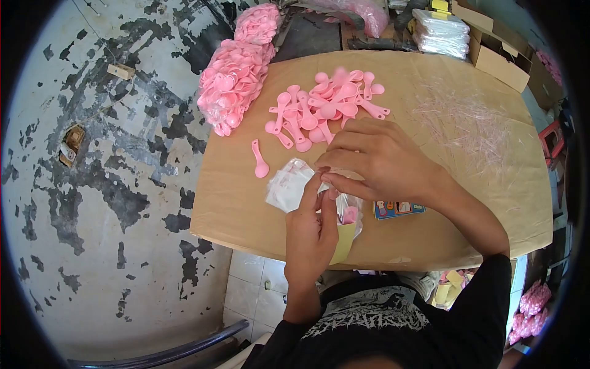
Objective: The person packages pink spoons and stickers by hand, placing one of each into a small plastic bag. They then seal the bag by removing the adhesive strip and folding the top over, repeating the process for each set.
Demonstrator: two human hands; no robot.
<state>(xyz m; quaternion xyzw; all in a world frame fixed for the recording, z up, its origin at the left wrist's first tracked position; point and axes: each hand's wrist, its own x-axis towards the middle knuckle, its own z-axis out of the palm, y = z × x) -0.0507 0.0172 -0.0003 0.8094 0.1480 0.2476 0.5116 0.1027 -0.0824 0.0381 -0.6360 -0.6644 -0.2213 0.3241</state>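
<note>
My left hand (313, 237) and my right hand (390, 161) meet over the table, fingertips pinched together on the top of a clear plastic bag. Inside or behind that bag show a pink piece (350, 214) and a yellow card (345, 238); the exact grip point is partly hidden by my fingers. Just left of my hands lies a fanned stack of clear plastic bags (283, 189). Under my right wrist are blue printed cards (399, 210). Beyond my fingers spreads a heap of pink measuring spoons (307, 114), with one single spoon (259, 161) lying apart on the left.
Brown paper covers the table (239, 212). Thin clear strips (464, 123) lie scattered on the right. Large bags of pink spoons (235, 80) stand at the back left. At the back right are stacked plastic packs (441, 34) and a cardboard box (501, 55). A peeling wall (147, 246) borders the left.
</note>
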